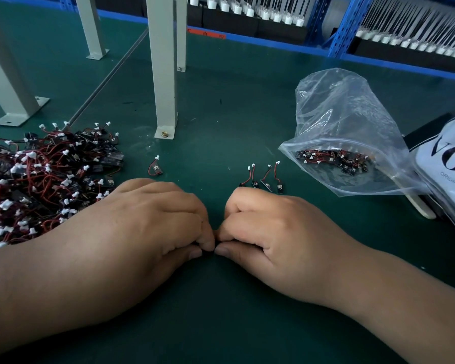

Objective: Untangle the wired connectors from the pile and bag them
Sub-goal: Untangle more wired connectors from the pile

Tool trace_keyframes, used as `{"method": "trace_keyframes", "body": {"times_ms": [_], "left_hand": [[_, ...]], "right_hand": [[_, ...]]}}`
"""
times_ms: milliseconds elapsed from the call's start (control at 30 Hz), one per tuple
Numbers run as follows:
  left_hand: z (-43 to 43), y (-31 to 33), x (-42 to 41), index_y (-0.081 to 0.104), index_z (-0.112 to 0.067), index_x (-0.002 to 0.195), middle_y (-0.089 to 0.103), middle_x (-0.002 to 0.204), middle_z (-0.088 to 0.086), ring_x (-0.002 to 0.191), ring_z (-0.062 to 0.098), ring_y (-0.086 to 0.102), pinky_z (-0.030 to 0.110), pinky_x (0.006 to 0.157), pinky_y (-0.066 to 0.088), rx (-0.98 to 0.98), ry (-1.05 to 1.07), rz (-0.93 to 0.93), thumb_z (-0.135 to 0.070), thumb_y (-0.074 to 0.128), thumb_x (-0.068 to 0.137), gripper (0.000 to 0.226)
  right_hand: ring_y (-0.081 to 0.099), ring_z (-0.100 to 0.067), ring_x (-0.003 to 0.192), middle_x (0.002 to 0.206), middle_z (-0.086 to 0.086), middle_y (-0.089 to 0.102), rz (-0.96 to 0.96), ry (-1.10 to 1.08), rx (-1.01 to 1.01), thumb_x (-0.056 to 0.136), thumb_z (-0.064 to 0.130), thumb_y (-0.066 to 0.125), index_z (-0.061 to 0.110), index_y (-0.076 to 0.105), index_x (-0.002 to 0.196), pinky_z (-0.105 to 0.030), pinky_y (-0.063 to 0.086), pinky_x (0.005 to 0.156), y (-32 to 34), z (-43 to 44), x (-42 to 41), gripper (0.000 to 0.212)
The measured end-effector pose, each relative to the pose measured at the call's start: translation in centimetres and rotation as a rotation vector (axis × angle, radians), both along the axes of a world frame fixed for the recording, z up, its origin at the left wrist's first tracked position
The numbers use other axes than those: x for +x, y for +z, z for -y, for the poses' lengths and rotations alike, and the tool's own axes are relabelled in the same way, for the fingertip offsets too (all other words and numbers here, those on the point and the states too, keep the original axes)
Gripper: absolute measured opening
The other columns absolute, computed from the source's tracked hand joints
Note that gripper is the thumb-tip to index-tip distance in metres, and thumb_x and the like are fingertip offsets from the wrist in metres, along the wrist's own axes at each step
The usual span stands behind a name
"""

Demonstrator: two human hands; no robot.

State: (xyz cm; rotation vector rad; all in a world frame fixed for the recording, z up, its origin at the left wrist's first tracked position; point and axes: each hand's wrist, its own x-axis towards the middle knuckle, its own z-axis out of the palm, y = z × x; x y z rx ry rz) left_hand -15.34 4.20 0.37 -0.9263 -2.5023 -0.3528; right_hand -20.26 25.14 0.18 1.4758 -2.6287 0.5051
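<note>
Tabletop in green fills the frame, and at lower centre my left hand and right hand are curled, thumbs and forefingers pinching a small dark piece, mostly hidden. At left lies the pile of wired connectors, at right the clear bag holding more. Between them four loose connectors sit in a row, with a single connector nearer the pile.

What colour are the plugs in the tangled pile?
White plugs, seen best in the head view.

Green bench mat — grey posts, blue racking behind.
</note>
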Motion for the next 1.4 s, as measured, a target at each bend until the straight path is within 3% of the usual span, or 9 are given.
{"method": "trace_keyframes", "body": {"times_ms": [100, 667, 900, 1200, 1400], "left_hand": [[0.0, -0.1, 0.0, 0.066, -0.011, 0.056, 0.062, 0.059, 0.004, 0.053, 0.027, 0.061, 0.046, 0.052, 0.055, -0.001, 0.010, 0.011, 0.001, 0.091, 0.046, 0.030], [0.5, -0.8, -0.1, 0.066, -0.011, 0.061, 0.063, 0.066, 0.005, 0.061, 0.031, 0.061, 0.048, 0.061, 0.055, 0.013, 0.062, 0.097, -0.003, 0.089, 0.054, 0.025], [0.5, -0.9, -0.3, 0.066, -0.007, 0.062, 0.063, 0.067, 0.008, 0.063, 0.034, 0.061, 0.051, 0.064, 0.054, 0.012, 0.075, 0.088, -0.001, 0.088, 0.056, 0.023], [0.7, -1.0, -0.3, 0.064, -0.013, 0.062, 0.061, 0.067, 0.003, 0.062, 0.033, 0.058, 0.050, 0.061, 0.052, 0.005, 0.070, 0.118, -0.004, 0.087, 0.059, 0.025], [1.8, -1.6, -0.3, 0.051, -0.038, 0.082, 0.052, 0.084, -0.021, 0.079, 0.008, 0.053, 0.037, 0.073, 0.047, 0.109, 0.017, 0.211, -0.039, 0.060, 0.088, 0.011]], "right_hand": [[0.053, -0.020, 0.071, 0.088, 0.005, 0.054, 0.012, 0.005, -0.010, 0.093, 0.031, 0.065, 0.019, 0.070, 0.091, -0.039, 0.047, 0.059, 0.0, 0.0, 0.0, 0.013], [0.051, -0.017, 0.074, 0.089, 0.009, 0.053, 0.036, -0.050, -0.014, 0.098, 0.031, 0.055, 0.021, 0.063, 0.092, -0.040, 0.045, 0.064, 0.1, 0.2, 0.1, 0.013], [0.054, -0.016, 0.077, 0.091, 0.006, 0.056, 0.026, 0.015, -0.019, 0.094, 0.036, 0.062, 0.022, 0.071, 0.101, -0.036, 0.047, 0.065, 0.0, 0.0, 0.1, 0.019], [0.050, -0.022, 0.066, 0.076, 0.001, 0.054, -0.017, 0.010, -0.151, 0.092, 0.021, 0.065, 0.012, 0.068, 0.082, -0.042, 0.044, 0.056, -0.5, -0.3, -0.4, 0.014], [0.052, -0.028, 0.064, 0.074, -0.001, 0.055, -0.007, -0.028, -0.275, 0.088, 0.015, 0.066, 0.010, 0.063, 0.078, -0.042, 0.045, 0.056, -0.6, -0.7, -1.0, 0.012]]}}
